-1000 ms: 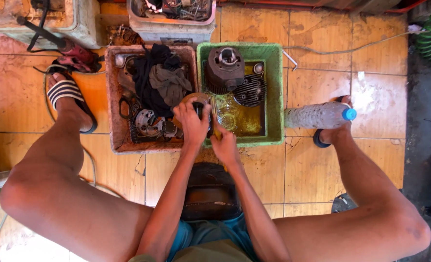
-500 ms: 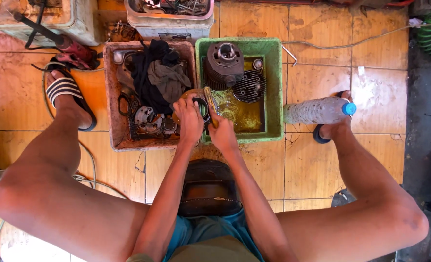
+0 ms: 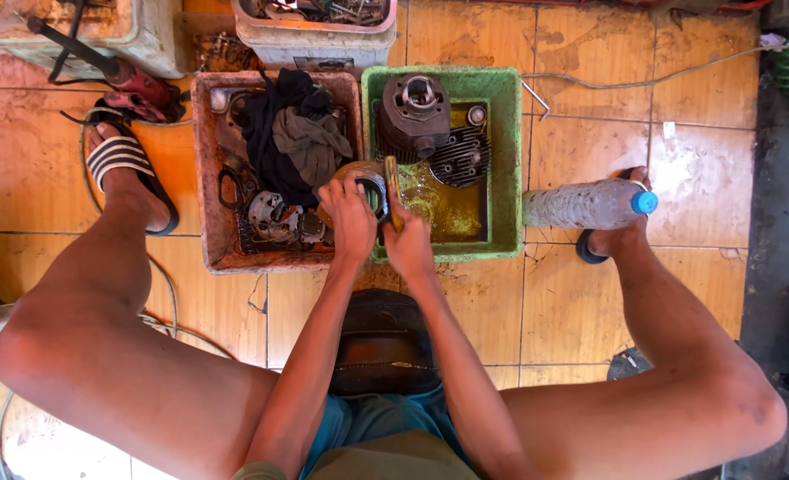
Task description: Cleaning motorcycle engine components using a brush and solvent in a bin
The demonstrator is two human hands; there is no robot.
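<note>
Two hands scrubbing a round part over two trays on the tiled floor.

The left hand [image 3: 350,218] grips a round metal ring part [image 3: 368,188] at the trays' shared edge; the right hand [image 3: 408,240] is closed on a brush [image 3: 392,191]. The green tray [image 3: 510,160] holds yellowish liquid and one finned cylinder [image 3: 416,116]; the red tray [image 3: 206,178] holds dark rags [image 3: 292,138] and parts. One plastic bottle [image 3: 590,204] lies right.

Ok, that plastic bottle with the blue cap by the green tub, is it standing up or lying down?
Lying down. The plastic bottle rests on its side on the tiled floor, blue cap pointing right, beside the green tub.
</note>
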